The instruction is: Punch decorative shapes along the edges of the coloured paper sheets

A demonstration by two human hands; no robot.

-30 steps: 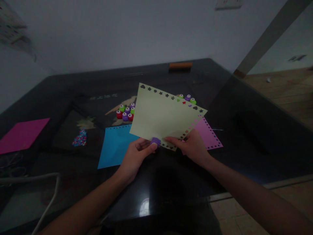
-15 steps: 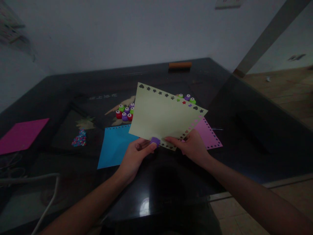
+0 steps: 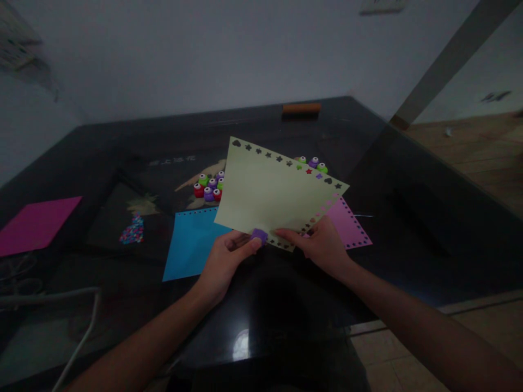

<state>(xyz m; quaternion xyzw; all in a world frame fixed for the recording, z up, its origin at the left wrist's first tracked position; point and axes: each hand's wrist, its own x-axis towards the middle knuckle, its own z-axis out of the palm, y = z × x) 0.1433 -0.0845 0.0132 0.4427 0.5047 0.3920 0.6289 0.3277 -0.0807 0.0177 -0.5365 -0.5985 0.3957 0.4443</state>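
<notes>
Magenta sheet (image 3: 41,226) at left; white cable (image 3: 90,321) nearer. Confetti (image 3: 133,230) in small heap. Blue sheet (image 3: 190,247), right part hidden by pale sheet (image 3: 269,190); punches (image 3: 208,187) beyond, also partly hidden. Left hand (image 3: 224,256) pinching purple punch (image 3: 259,236) at near edge of pale sheet, tilted at centre. Brown roll (image 3: 301,109) far. Right hand (image 3: 322,245) pinching sheet's near edge, thumb on top. Pink sheet (image 3: 349,226) at right, partly covered.

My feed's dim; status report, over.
Left hand gripping blocky purple plastic punch at lower edge of pale yellow rectangular paper sheet. Right hand pinching sheet. No obstruction visible.
</notes>
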